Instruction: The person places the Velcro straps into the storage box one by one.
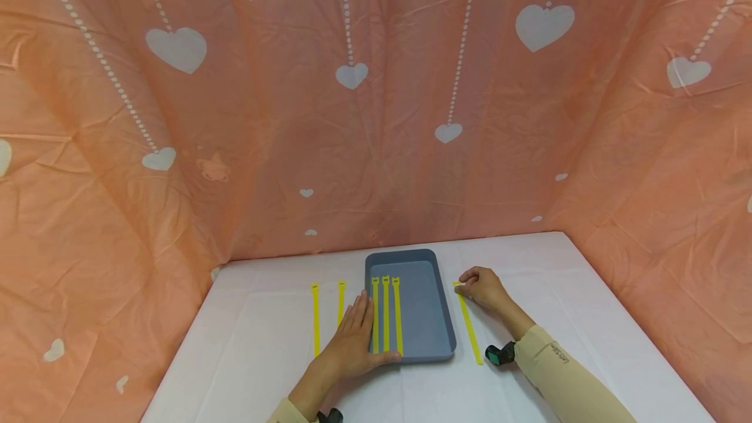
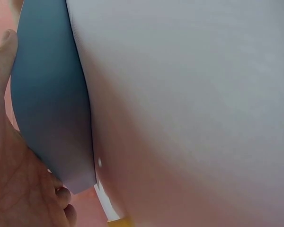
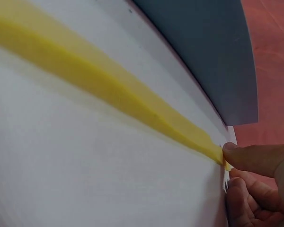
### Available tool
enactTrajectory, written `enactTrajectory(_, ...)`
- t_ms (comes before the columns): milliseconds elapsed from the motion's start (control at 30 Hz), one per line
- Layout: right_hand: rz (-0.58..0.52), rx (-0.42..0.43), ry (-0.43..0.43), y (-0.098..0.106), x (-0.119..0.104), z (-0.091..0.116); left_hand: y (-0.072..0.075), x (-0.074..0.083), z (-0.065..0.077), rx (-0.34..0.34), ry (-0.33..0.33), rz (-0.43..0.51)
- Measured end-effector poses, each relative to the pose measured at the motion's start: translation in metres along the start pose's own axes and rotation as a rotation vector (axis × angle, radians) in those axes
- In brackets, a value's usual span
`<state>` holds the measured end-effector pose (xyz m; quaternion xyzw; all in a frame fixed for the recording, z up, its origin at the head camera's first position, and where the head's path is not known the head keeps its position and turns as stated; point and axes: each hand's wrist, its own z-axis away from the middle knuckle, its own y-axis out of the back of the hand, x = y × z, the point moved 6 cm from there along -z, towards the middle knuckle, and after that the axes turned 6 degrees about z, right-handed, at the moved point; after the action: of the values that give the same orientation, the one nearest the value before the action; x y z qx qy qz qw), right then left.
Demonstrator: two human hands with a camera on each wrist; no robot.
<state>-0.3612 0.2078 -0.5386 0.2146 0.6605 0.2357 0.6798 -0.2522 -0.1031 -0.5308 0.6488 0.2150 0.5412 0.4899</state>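
A shallow blue-grey tray (image 1: 425, 318) lies on the table with three yellow cable straps (image 1: 386, 312) side by side along its left part. My left hand (image 1: 350, 343) rests against the tray's left side, fingers straight along the wall and thumb over the near left corner. In the left wrist view the thumb and palm lie close along the tray's outer wall (image 2: 52, 94). Right of the tray, my right hand (image 1: 484, 289) pinches the far, slotted end of another yellow cable strap (image 1: 472, 337). That strap (image 3: 109, 87) stretches back along the table in the right wrist view.
Two more yellow straps lie left of the tray: an outer strap (image 1: 316, 322) and an inner strap (image 1: 341, 299) partly hidden by my left hand. The white table (image 1: 252, 344) meets an orange-pink curtain (image 1: 399, 168) with white hearts at its back and sides.
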Motion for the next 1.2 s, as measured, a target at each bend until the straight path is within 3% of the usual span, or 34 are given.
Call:
enactTrajectory(667,-0.001,-0.005,-0.036,-0.0025,0.0019,0.0023,-0.0006,0.0001,0.0001,0.001,-0.002,0.000)
enactTrajectory(1200,-0.103,-0.021,0.077,-0.0050,0.0047,0.0011,-0.0006,-0.0006,-0.0005,-0.004,0.005,-0.002)
